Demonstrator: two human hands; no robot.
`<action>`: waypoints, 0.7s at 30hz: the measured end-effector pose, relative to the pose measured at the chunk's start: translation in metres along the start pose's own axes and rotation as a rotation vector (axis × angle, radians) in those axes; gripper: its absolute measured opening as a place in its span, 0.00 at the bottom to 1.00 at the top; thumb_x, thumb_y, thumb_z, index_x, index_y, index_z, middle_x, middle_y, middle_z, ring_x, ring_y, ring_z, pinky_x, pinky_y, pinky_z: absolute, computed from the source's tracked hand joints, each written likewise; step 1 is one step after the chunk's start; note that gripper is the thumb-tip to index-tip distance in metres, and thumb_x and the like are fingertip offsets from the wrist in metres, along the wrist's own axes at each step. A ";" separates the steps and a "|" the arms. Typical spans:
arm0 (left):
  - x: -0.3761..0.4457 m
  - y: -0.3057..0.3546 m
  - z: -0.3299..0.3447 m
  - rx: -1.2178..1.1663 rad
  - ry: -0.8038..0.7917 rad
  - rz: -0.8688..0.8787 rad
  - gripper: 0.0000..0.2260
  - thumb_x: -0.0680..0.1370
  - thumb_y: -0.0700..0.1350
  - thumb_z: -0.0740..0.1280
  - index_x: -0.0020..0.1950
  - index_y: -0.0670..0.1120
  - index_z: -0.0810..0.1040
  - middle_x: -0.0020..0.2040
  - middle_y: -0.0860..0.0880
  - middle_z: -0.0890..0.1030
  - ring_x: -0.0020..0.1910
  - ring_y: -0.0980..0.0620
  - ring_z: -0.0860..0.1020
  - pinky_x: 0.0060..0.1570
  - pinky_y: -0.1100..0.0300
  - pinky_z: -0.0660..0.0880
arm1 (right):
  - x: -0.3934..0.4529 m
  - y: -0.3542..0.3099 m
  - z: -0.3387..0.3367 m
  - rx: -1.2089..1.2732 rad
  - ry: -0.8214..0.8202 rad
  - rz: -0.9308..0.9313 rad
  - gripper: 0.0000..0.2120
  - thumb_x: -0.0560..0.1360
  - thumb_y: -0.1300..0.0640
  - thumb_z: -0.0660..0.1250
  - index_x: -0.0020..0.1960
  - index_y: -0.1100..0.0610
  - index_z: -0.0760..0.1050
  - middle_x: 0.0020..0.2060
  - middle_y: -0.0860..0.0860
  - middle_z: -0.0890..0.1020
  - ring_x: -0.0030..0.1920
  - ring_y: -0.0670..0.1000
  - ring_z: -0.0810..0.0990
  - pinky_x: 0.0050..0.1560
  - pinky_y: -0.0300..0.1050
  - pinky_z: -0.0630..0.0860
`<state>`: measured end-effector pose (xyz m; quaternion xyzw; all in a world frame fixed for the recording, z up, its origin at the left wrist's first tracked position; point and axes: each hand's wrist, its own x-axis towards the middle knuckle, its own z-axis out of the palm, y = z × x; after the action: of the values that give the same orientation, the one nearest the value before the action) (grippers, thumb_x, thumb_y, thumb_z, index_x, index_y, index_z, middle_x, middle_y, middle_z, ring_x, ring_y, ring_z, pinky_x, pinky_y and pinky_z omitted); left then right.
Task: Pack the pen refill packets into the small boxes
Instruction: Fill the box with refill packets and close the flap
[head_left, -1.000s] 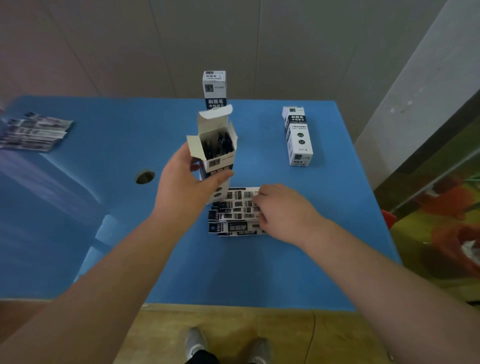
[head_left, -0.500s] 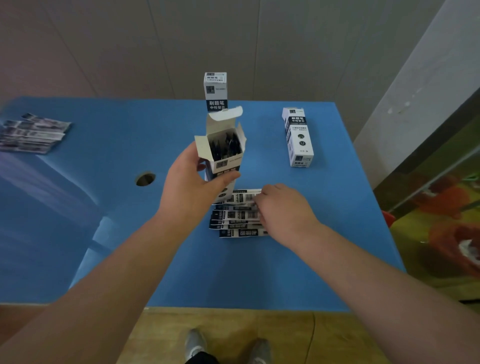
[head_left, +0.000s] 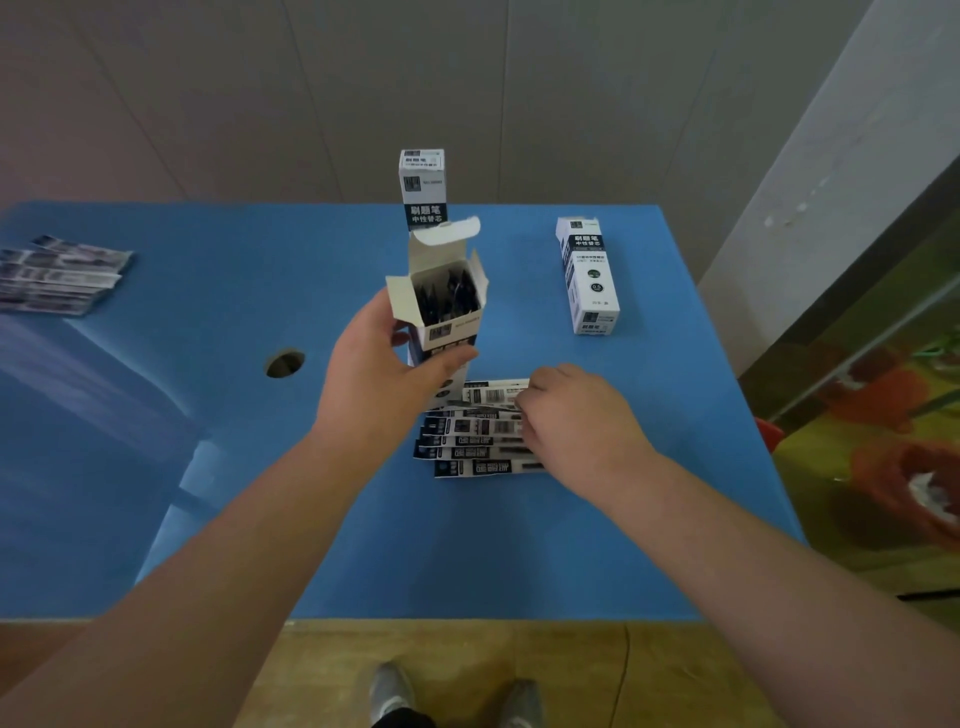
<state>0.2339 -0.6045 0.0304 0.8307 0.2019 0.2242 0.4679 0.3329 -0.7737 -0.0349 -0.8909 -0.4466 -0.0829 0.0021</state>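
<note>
left grip clasping open box, right grip pinching packets, closed boxes behind

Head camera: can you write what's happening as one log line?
left hand: holds open white cardboard box | right hand: on black-and-white refill packets | blue table

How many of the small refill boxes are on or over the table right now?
3: an open white-and-black cardboard box gripped upright by the left hand; a closed box standing upright behind it; a closed box lying flat at far right. None appear hidden.
</note>
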 end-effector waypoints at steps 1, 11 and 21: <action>0.000 0.000 0.001 0.000 0.001 -0.005 0.20 0.71 0.50 0.79 0.56 0.61 0.74 0.52 0.62 0.82 0.55 0.62 0.78 0.52 0.66 0.73 | 0.000 0.001 -0.001 0.005 -0.002 -0.004 0.06 0.65 0.63 0.74 0.34 0.55 0.78 0.33 0.50 0.76 0.35 0.54 0.75 0.32 0.44 0.67; -0.002 0.003 0.004 -0.014 -0.002 0.008 0.20 0.71 0.49 0.79 0.51 0.66 0.72 0.50 0.65 0.81 0.54 0.64 0.78 0.50 0.68 0.72 | -0.002 0.002 -0.003 -0.069 -0.053 -0.006 0.13 0.58 0.65 0.77 0.31 0.53 0.74 0.29 0.48 0.75 0.30 0.52 0.70 0.31 0.42 0.59; -0.004 0.003 0.006 -0.009 0.002 0.013 0.19 0.71 0.50 0.79 0.52 0.66 0.73 0.52 0.63 0.82 0.56 0.61 0.79 0.54 0.61 0.75 | -0.004 0.007 -0.010 -0.109 -0.134 -0.045 0.12 0.59 0.65 0.77 0.30 0.53 0.76 0.31 0.47 0.65 0.33 0.51 0.69 0.29 0.43 0.58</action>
<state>0.2345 -0.6127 0.0291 0.8297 0.1960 0.2290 0.4698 0.3344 -0.7818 -0.0253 -0.8830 -0.4603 -0.0474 -0.0782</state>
